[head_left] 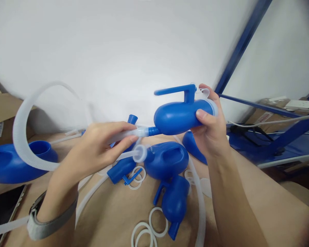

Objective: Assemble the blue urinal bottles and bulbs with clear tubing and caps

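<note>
My right hand [209,121] grips a blue plastic funnel-shaped piece [179,117] by its wide, clear-capped end, off the table. A hook-like handle stands on its top, and its ribbed nozzle points left. Pinched in my left hand [108,144] is a translucent corrugated hose [24,137], whose end fitting [142,132] meets the nozzle; how far it is pushed on cannot be made out. The hose loops up and round to the left. Beneath my hands lies a blue bottle [167,159] with a moulded handle and a white neck ring [139,153].
Another blue funnel piece [174,202] lies in front, near several white rings [158,222]. An open-mouthed blue bottle [12,163] stands left, by a dark flat device [6,206]. More hose [200,206] runs down the table. Cardboard boxes [5,109] and a blue metal frame [243,48] flank the table.
</note>
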`<action>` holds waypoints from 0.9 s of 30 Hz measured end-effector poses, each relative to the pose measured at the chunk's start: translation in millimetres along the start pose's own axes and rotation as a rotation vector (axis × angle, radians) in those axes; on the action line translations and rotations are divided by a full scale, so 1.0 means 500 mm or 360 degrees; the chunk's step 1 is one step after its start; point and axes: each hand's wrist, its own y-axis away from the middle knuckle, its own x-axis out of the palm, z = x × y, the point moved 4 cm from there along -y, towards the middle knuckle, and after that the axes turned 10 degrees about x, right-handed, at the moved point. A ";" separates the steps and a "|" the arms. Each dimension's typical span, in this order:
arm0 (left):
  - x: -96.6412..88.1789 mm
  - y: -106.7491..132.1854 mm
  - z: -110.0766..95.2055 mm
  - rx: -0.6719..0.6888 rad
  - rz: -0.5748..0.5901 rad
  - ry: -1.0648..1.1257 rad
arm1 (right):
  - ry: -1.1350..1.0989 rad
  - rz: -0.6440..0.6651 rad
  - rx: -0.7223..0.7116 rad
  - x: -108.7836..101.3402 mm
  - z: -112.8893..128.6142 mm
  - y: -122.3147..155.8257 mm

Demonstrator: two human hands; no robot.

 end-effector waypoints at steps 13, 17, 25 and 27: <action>0.008 0.002 -0.002 0.0165 -0.0046 -0.0137 | 0.0060 -0.0041 0.0047 0.003 -0.006 0.000; 0.011 0.001 -0.004 0.0179 -0.0045 -0.0132 | 0.0050 -0.0049 0.0116 0.003 -0.008 0.001; 0.013 -0.002 -0.007 0.0255 -0.0056 -0.0167 | 0.0002 -0.0080 0.0139 0.008 -0.010 0.003; 0.014 -0.002 -0.006 0.0273 -0.0041 -0.0199 | 0.0011 -0.0090 0.0146 0.008 -0.010 0.003</action>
